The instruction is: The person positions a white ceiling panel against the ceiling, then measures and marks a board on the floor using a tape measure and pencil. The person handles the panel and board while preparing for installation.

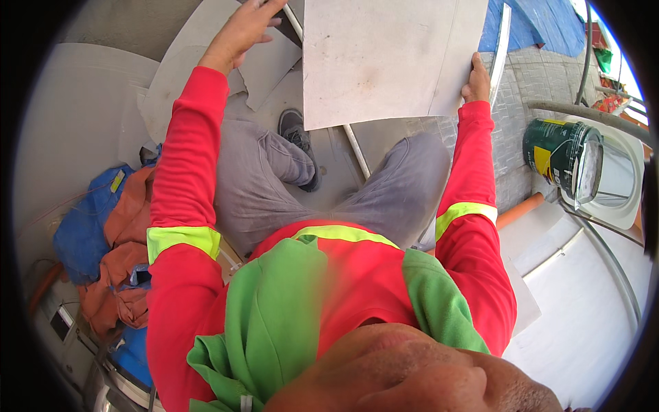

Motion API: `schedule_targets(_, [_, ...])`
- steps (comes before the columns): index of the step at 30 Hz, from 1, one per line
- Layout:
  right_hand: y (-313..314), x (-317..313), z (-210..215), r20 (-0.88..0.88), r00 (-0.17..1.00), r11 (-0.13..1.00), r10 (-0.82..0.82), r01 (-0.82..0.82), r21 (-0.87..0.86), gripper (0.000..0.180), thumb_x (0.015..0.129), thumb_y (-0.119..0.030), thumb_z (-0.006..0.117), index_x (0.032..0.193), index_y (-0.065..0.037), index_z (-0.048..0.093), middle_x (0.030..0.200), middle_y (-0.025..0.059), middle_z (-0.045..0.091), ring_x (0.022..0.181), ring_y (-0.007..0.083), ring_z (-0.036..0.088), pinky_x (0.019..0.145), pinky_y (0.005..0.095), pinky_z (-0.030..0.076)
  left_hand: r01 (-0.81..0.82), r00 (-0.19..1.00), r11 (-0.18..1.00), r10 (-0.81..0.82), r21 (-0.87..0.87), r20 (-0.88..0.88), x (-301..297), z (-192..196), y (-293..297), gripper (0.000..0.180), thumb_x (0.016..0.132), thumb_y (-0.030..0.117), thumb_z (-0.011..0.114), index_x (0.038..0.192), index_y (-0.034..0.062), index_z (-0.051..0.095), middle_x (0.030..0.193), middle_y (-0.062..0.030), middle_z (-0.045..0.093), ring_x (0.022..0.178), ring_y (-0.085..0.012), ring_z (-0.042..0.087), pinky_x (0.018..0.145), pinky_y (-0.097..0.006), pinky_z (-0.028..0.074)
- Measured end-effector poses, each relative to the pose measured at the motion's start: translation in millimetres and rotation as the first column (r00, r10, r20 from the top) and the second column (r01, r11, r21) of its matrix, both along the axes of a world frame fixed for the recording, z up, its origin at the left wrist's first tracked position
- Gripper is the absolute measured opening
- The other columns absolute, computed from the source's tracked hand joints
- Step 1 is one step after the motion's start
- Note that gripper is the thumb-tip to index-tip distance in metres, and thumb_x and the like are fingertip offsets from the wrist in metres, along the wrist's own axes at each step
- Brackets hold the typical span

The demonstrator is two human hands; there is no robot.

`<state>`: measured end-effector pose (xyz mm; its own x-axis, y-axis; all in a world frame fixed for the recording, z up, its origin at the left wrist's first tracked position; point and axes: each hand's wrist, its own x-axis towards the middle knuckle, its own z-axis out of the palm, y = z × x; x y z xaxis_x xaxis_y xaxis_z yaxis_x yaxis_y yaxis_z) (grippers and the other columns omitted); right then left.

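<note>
A pale rectangular sheet of board (384,62), lightly stained, is held up in front of me, its far end cut off by the picture's upper edge. My right hand (476,81) grips its right edge, with the thumb on the near face and the other fingers mostly hidden behind. To the left of the sheet, my left hand (248,31) is raised with its fingers apart, touching nothing that I can see. Torn pieces of similar board (269,72) lie below that hand. A thin light-coloured pipe (355,147) passes beneath the sheet, between my legs.
A dark green bucket (552,154) stands at the right beside a white plastic frame (628,182). A metal strip (501,51) and blue tarp (542,24) lie beyond my right hand. Orange-brown cloth (127,254) and a blue bundle (86,223) are heaped at the left.
</note>
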<state>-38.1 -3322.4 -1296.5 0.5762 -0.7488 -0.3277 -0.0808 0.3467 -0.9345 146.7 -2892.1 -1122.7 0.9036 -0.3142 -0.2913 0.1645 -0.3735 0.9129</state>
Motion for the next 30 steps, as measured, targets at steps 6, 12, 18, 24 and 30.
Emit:
schedule_targets(6, [28.1, 7.8, 67.5, -0.086, 0.991, 0.993, 0.101, -0.095, 0.066, 0.044, 0.106, -0.029, 0.054, 0.13, 0.007, 0.059, 0.127, 0.0165, 0.066, 0.108, 0.023, 0.065, 0.092, 0.0341, 0.052, -0.025, 0.984, 0.939, -0.037, -0.342, -0.173, 3.6, -0.6, 4.6, 0.054, 0.105, 0.04, 0.054, 0.138, -0.0023, 0.057, 0.125, -0.011, 0.068, 0.104, -0.0164, 0.07, 0.084, -0.029, 0.058])
schedule_targets(12, [80.9, -13.3, 90.8, -0.028, 0.999, 0.976, 0.022, -0.016, 0.218, 0.039, 0.106, -0.028, 0.052, 0.127, 0.004, 0.06, 0.125, 0.0164, 0.066, 0.11, 0.0242, 0.065, 0.097, 0.0368, 0.05, -0.096, 0.94, 0.758, -0.145, -0.645, -0.31, 34.6, 0.9, 10.8, 0.061, 0.103, 0.043, 0.057, 0.141, -0.0053, 0.054, 0.133, -0.0165, 0.065, 0.117, -0.023, 0.066, 0.099, -0.034, 0.051])
schedule_targets(18, [77.3, -65.5, 125.0, 0.2, 0.978, 0.954, 0.059, -0.114, 0.277, 0.038, 0.107, -0.026, 0.051, 0.123, 0.008, 0.061, 0.118, 0.0169, 0.07, 0.101, 0.0238, 0.069, 0.092, 0.0371, 0.055, 0.011, 0.942, 0.926, -0.136, -0.377, -0.308, 66.8, -20.2, 32.3, 0.05, 0.102, 0.033, 0.06, 0.135, -0.0054, 0.059, 0.127, -0.0143, 0.069, 0.112, -0.0212, 0.068, 0.096, -0.032, 0.053])
schedule_targets(24, [96.3, -70.8, 119.2, 0.223, 0.967, 0.938, -0.126, 0.043, 0.343, 0.039, 0.106, -0.027, 0.053, 0.12, 0.008, 0.062, 0.113, 0.0156, 0.071, 0.095, 0.0194, 0.069, 0.083, 0.0355, 0.056, 0.006, 0.89, 0.959, -0.135, -0.284, -0.436, 87.6, -55.9, 38.9, 0.046, 0.1, 0.027, 0.065, 0.13, -0.008, 0.062, 0.123, -0.0148, 0.071, 0.109, -0.0207, 0.069, 0.095, -0.031, 0.053])
schedule_targets(30, [59.2, -96.1, 48.4, 0.488, 0.872, 0.942, -0.044, -0.126, 0.312, 0.025, 0.097, -0.024, 0.068, 0.108, -0.001, 0.068, 0.098, 0.007, 0.073, 0.087, 0.0156, 0.071, 0.073, 0.0285, 0.058, -0.058, 0.821, 0.89, -0.216, -0.453, -0.528, 63.2, -52.3, 12.2, 0.039, 0.101, 0.024, 0.064, 0.127, -0.0053, 0.063, 0.119, -0.0134, 0.072, 0.106, -0.0203, 0.069, 0.093, -0.032, 0.055])
